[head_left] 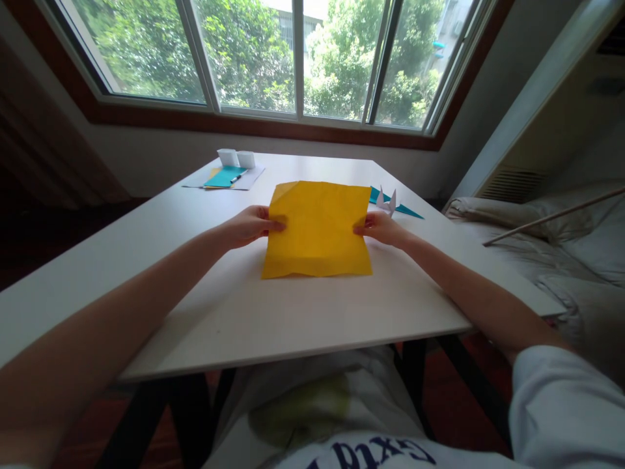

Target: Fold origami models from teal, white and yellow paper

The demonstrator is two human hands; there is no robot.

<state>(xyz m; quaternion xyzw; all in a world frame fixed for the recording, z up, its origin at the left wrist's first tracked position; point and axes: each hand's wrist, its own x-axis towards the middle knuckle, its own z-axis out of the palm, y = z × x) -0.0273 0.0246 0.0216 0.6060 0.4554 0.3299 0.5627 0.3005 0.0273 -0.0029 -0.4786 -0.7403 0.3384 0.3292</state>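
Note:
A sheet of yellow paper (319, 231) is spread out over the middle of the white table, its face toward me and its edges slightly wavy. My left hand (251, 227) pinches its left edge, thumb on the front and fingers behind. On the opposite edge my right hand (383, 228) grips in the same way. Just beyond the right hand lie a folded blue paper piece (409, 211) with a long point and a small white folded paper figure (387, 200) with two upright tips. The yellow sheet hides whatever is behind it.
At the table's (215, 312) far left, a blue sheet (225, 176) and a pen (239, 176) lie on other papers, beside two white folded paper boxes (237, 158). A covered couch (517, 221) with a thin stick (551, 218) is on the right. Windows line the back.

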